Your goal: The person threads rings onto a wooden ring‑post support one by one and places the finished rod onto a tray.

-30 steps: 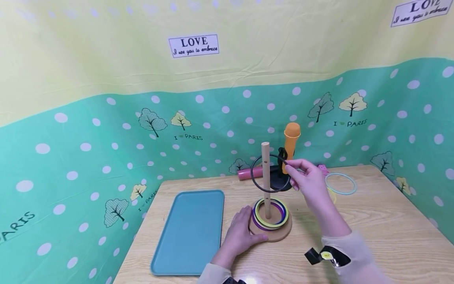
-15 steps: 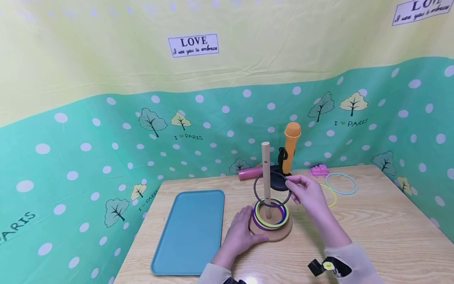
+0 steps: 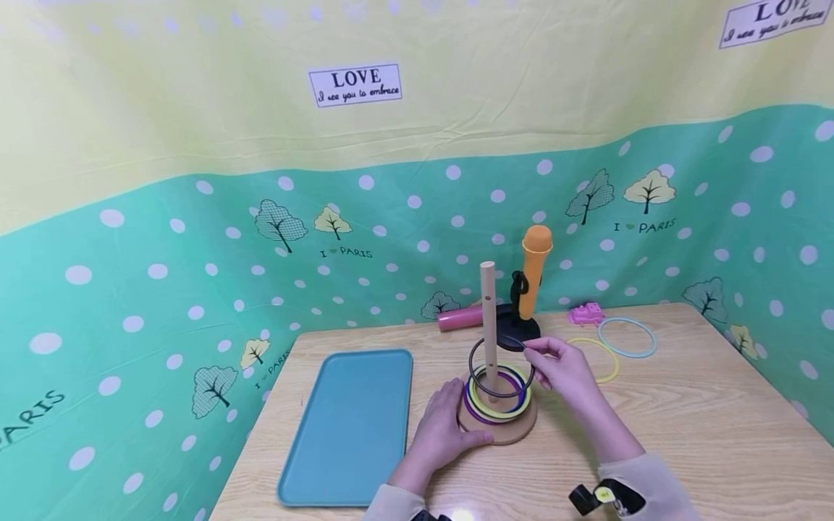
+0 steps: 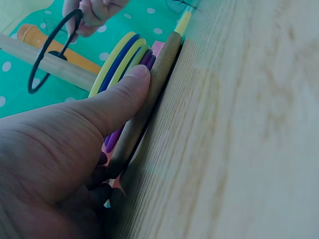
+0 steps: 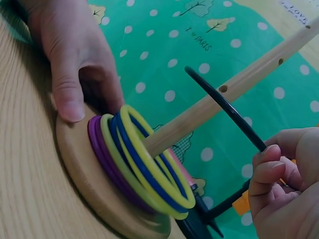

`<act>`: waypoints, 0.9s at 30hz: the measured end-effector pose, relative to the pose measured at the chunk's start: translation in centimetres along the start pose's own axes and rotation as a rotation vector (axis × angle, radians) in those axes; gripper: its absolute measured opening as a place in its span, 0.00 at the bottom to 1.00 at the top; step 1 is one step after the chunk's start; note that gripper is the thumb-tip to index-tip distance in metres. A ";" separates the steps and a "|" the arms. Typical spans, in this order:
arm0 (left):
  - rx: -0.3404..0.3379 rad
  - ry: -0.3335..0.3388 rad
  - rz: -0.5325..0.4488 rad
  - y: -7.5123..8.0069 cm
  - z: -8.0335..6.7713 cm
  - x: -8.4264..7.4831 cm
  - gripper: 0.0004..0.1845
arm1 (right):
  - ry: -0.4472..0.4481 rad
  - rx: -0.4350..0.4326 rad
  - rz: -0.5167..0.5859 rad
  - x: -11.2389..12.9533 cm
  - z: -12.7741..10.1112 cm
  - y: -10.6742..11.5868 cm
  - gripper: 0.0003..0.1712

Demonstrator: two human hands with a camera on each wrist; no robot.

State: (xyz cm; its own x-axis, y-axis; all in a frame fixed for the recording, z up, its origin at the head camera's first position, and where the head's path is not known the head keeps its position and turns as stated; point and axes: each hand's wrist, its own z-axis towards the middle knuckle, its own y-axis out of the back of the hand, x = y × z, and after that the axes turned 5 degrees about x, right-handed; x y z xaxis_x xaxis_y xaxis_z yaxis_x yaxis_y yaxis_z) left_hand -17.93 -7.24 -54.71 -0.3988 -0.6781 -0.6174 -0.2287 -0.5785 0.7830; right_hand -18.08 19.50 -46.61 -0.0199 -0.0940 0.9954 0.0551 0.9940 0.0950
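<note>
A wooden peg [image 3: 489, 311] stands upright on a round wooden base [image 3: 517, 432]. Several yellow, blue and purple rings [image 5: 149, 169] lie stacked around its foot. My right hand [image 3: 562, 365] pinches a black ring [image 3: 472, 365] by its right side, between thumb and fingers. The peg passes through this ring, which hangs tilted just above the stack. At the base's left side, my left hand [image 3: 443, 423] holds the edge, thumb [image 4: 132, 84] on the near side and fingers round the far side. Some of those fingers are hidden in the left wrist view.
Left of the base lies a blue tray [image 3: 348, 427]. Behind are an orange microphone [image 3: 534, 268] on a black stand [image 3: 517, 329] and a pink cylinder [image 3: 459, 319]. A yellow ring [image 3: 615, 362], a light blue ring [image 3: 651, 336] and a pink toy [image 3: 586, 313] lie right.
My right hand has lowered the black ring along the peg, from near the upper part to just above the stacked rings. The left hand has stayed at the base.
</note>
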 end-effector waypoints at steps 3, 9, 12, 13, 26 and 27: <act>0.000 -0.001 0.009 -0.1 0.0 0.0 0.65 | -0.002 0.009 -0.015 -0.6 0.1 0.0 0.20; -0.005 -0.004 0.034 -0.2 0.1 0.0 0.65 | -0.011 0.041 -0.031 -1.9 0.6 0.0 0.20; -0.004 -0.003 0.024 -0.2 0.1 0.1 0.65 | -0.026 0.054 -0.037 -2.5 0.8 0.0 0.20; -0.003 -0.003 0.020 -0.2 0.1 0.1 0.65 | -0.031 0.058 -0.042 -2.8 0.9 0.0 0.20; 0.004 0.007 0.013 -0.1 0.0 0.0 0.65 | -0.060 0.056 -0.066 -4.9 1.4 -0.4 0.16; 0.006 0.009 0.014 -0.2 0.0 0.0 0.65 | -0.059 0.056 -0.068 -5.1 1.4 -0.4 0.16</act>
State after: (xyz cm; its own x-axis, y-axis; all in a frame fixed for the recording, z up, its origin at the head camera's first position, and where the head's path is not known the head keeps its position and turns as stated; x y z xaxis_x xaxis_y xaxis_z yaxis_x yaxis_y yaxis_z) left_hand -17.94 -7.15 -54.86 -0.3937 -0.6900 -0.6073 -0.2283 -0.5666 0.7917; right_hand -19.40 19.68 -51.69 -0.0809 -0.1592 0.9839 -0.0044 0.9872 0.1594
